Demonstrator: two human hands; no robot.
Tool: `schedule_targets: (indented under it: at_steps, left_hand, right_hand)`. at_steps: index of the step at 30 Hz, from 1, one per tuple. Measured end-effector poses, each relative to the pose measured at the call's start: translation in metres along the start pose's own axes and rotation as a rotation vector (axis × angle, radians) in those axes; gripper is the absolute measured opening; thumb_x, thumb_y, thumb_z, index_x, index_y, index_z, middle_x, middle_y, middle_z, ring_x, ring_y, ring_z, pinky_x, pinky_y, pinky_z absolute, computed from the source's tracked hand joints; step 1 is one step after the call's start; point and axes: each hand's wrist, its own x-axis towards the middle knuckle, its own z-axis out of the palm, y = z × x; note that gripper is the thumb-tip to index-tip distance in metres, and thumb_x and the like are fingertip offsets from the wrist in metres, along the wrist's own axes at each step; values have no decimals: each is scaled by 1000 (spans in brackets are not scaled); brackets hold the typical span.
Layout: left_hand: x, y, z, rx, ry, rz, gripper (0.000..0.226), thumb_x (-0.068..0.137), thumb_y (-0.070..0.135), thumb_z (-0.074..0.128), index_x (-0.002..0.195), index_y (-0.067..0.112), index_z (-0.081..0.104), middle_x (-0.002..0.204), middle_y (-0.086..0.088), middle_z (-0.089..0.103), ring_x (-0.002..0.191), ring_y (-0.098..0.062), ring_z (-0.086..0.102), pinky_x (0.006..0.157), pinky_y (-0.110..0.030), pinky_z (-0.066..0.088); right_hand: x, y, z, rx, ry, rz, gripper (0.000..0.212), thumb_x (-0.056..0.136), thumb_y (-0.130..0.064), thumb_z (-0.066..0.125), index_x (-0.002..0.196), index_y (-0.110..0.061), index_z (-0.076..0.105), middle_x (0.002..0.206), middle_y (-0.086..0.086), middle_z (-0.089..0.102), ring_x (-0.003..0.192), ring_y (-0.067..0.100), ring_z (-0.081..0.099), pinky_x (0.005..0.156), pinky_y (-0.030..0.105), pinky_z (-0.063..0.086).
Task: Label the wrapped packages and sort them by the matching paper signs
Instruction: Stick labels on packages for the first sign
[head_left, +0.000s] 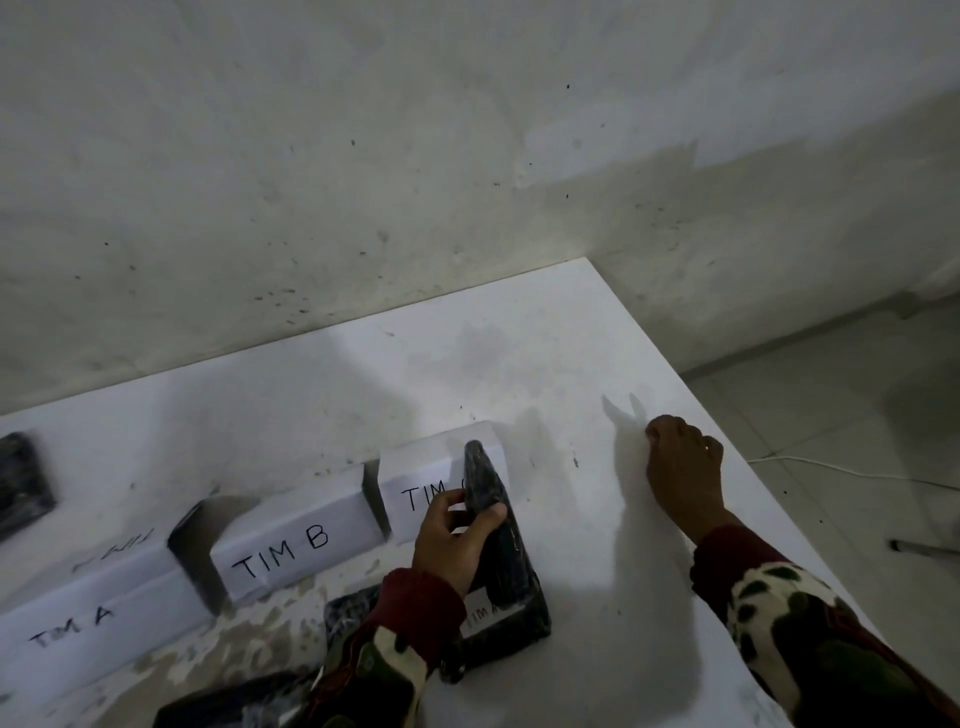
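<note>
Sorting step, judged: left hand (451, 540) grips black film-wrapped package (493, 525), glossy, flat, stood on edge against sign TIM C (423, 496). White label under it reads TIM A. Next: carry left to sign TIM A (78, 623). Right hand (683, 470) loosely curled, resting on table (597, 519), holding nothing.

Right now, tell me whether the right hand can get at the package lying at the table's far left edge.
Probably not directly. The right hand rests near the table's right side, while that package lies across the left arm and the paper signs.
</note>
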Motion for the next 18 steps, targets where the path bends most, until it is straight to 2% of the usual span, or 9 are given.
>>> schedule_targets:
  at_steps: [2, 4, 6, 9, 12, 13, 15, 18]
  left_hand:
    - [1, 0, -2, -12, 6, -8, 21, 80, 16, 67, 94, 21, 52, 93, -7, 63, 79, -18, 62, 59, -28, 52]
    - [1, -1, -3, -18, 14, -11, 24, 80, 17, 68, 98, 19, 52, 97, -10, 64, 83, -22, 63, 65, -32, 54]
    - [2, -1, -3, -32, 24, -10, 28, 79, 17, 69, 103, 17, 53, 100, -13, 65, 85, -24, 64, 70, -36, 54]
    - [1, 0, -4, -61, 25, -10, 29, 79, 17, 69, 103, 17, 55, 101, -14, 65, 87, -25, 64, 74, -37, 54]
    - [-1, 1, -7, -101, 29, -7, 25, 79, 16, 69, 99, 20, 55, 101, -13, 65, 85, -24, 64, 70, -35, 53]
    - [-2, 1, -8, -110, 34, -2, 25, 79, 16, 69, 99, 20, 55, 100, -13, 65, 84, -23, 64, 68, -33, 53]
    - [-4, 2, -12, -118, 41, 7, 27, 79, 15, 69, 103, 18, 55, 99, -13, 65, 82, -22, 64, 62, -29, 52]
    - [-7, 4, -16, -128, 38, 16, 24, 81, 14, 67, 101, 18, 55, 94, -10, 66, 78, -19, 64, 52, -22, 51]
  right_hand:
    - [-2, -12, -8, 242, 63, 37, 15, 93, -4, 37, 96, -6, 52, 91, 12, 58, 85, 34, 54, 81, 38, 34]
    - [-8, -27, -17, 554, 50, 99, 11, 95, -8, 37, 91, -11, 48, 85, 8, 56, 75, 29, 51, 67, 29, 33]
    - [-16, -41, -24, 777, 30, 140, 12, 95, -6, 39, 91, -12, 48, 86, 3, 53, 77, 22, 49, 66, 25, 33]
    - [-32, -59, -33, 1014, -44, 212, 18, 96, -6, 38, 87, -13, 53, 83, 0, 55, 74, 16, 50, 67, 22, 43]
    - [-50, -73, -42, 1169, -176, 248, 13, 94, -12, 47, 84, -18, 55, 80, -2, 57, 71, 10, 55, 62, 17, 45]
    - [-55, -77, -45, 1190, -214, 243, 9, 91, -10, 53, 86, -18, 55, 78, -3, 57, 69, 6, 58, 61, 15, 45]
    - [-64, -83, -48, 1203, -263, 231, 18, 84, -1, 61, 88, -17, 55, 77, -3, 54, 65, 0, 60, 58, 11, 44]
    - [-76, -92, -52, 1234, -301, 260, 25, 80, 6, 62, 79, -18, 53, 83, 1, 56, 77, 13, 58, 65, 21, 45]
